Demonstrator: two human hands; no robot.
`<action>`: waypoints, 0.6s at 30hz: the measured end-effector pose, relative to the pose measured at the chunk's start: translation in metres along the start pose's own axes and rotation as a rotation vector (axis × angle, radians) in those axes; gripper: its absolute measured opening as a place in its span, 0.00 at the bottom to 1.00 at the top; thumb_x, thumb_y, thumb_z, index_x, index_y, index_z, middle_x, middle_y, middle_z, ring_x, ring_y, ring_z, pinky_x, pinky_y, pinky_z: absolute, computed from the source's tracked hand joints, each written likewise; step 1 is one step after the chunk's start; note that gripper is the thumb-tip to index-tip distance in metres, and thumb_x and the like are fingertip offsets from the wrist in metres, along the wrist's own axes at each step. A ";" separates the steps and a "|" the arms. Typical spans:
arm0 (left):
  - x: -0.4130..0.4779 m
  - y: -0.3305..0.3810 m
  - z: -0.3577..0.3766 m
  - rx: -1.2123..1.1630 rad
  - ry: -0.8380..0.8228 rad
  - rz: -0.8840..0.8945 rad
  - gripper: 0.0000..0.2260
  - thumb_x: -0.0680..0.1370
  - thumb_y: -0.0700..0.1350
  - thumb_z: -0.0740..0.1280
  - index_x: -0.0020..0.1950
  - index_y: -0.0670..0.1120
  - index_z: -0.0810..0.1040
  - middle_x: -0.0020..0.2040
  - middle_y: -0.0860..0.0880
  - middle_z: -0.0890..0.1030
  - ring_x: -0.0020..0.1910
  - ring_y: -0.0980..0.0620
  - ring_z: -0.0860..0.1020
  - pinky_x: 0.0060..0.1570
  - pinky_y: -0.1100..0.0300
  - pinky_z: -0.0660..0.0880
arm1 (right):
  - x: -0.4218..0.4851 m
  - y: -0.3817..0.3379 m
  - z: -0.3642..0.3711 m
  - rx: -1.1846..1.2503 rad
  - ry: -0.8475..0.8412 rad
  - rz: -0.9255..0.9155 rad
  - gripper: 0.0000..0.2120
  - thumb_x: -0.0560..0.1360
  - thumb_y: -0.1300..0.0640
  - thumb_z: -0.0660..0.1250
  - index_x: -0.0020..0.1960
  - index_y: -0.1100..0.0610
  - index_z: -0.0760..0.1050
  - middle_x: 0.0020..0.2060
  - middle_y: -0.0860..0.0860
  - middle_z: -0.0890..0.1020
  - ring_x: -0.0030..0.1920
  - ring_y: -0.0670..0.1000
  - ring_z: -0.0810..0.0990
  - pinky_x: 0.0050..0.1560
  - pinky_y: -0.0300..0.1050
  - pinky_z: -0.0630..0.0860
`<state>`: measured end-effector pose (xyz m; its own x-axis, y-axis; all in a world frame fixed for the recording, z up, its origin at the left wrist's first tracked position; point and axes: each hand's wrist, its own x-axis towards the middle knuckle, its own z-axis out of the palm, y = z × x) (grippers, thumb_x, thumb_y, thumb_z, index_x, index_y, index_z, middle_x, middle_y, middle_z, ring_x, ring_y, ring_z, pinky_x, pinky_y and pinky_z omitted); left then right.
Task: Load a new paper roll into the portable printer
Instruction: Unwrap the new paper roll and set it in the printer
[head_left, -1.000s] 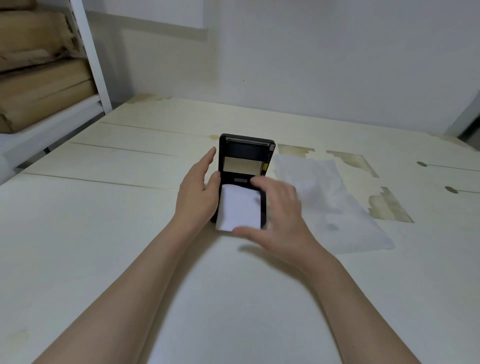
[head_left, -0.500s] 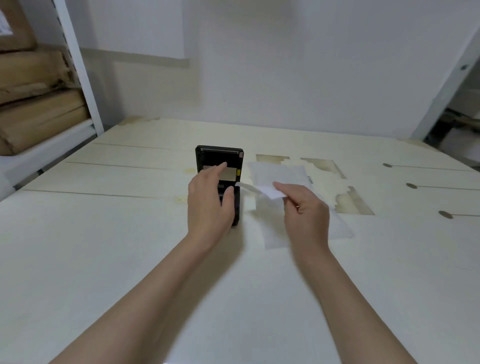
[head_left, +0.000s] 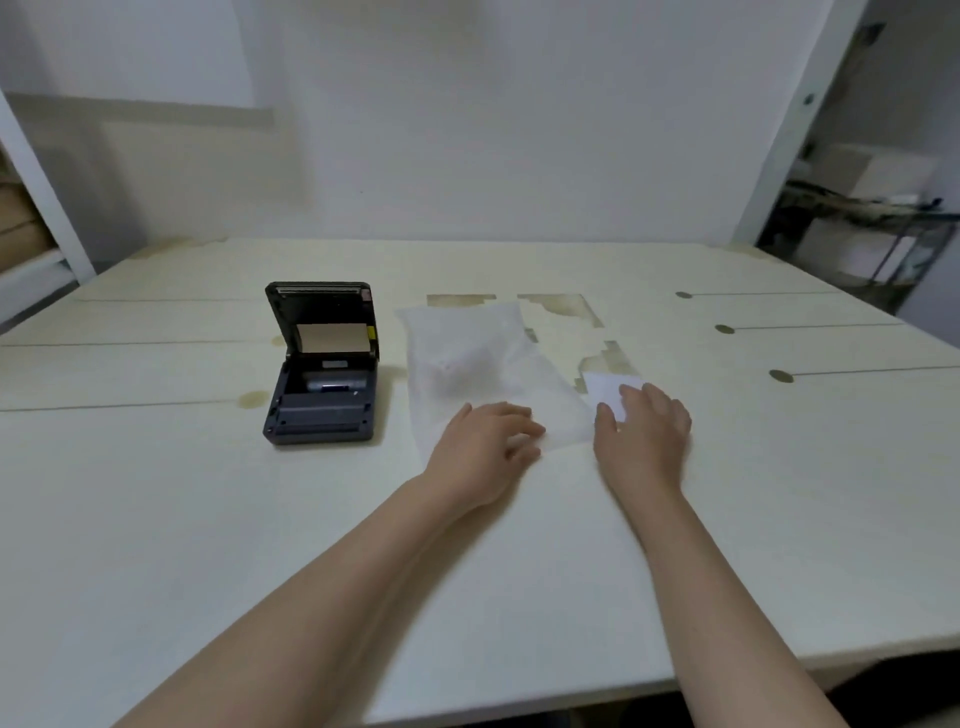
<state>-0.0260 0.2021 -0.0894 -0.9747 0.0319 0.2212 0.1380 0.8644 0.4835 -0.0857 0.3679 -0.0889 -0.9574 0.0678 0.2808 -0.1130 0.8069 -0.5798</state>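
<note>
Left of centre on the pale tabletop (head_left: 156, 519) sits the portable printer (head_left: 323, 387), dark grey, lid (head_left: 324, 317) hinged up and tilted back toward the wall. Inside of lid carries a tan rectangular patch w/ a small yellow tab at its right edge. Paper bay below is open; contents dark, cannot tell whether a roll sits in it.

Just right of the printer, apart from it, lies a translucent white plastic bag (head_left: 467, 358), flat on the tabletop, faint reddish smudge visible through it. No paper roll can be made out for certain.

Left hand (head_left: 483, 447), centre frame, palm down, fingers loosely curled, tips resting on the near edge of the bag; grips nothing that can be seen. Right hand (head_left: 644, 436), right of centre, palm down, fingers spread flat, pressing on a small white paper slip (head_left: 605, 387) that lies just beside the bag's right edge. Slip's far corner sticks out beyond the fingertips. Both forearms bare, reaching in from the lower frame.

Tabletop surface: brown stain patches upper centre-right, beyond the bag; three dark round marks w/ thin lines along the right side; yellowish spots near the printer. White shelf upright at upper left; cluttered dark area upper right.
</note>
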 end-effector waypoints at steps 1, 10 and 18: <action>0.001 -0.002 -0.001 -0.005 0.018 -0.008 0.12 0.79 0.51 0.65 0.61 0.53 0.80 0.67 0.53 0.77 0.68 0.54 0.72 0.72 0.47 0.60 | 0.000 -0.001 0.001 -0.006 0.019 -0.009 0.17 0.79 0.57 0.62 0.67 0.57 0.74 0.73 0.55 0.69 0.74 0.60 0.60 0.75 0.56 0.52; -0.001 -0.016 -0.017 0.094 0.191 -0.212 0.11 0.82 0.43 0.57 0.57 0.45 0.78 0.57 0.47 0.82 0.56 0.43 0.76 0.54 0.55 0.68 | -0.010 -0.012 -0.001 0.048 -0.071 -0.290 0.19 0.71 0.65 0.66 0.57 0.47 0.80 0.66 0.44 0.74 0.70 0.50 0.63 0.61 0.40 0.54; -0.006 0.007 -0.019 -0.105 0.323 0.016 0.12 0.76 0.52 0.68 0.58 0.52 0.79 0.53 0.55 0.84 0.55 0.53 0.80 0.59 0.49 0.73 | -0.012 -0.019 -0.002 0.215 0.036 -0.411 0.05 0.74 0.56 0.70 0.46 0.49 0.83 0.51 0.43 0.82 0.58 0.50 0.72 0.49 0.40 0.55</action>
<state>-0.0163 0.1981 -0.0713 -0.8686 -0.1298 0.4782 0.1867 0.8082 0.5585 -0.0719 0.3532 -0.0798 -0.8122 -0.2094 0.5445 -0.5375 0.6315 -0.5588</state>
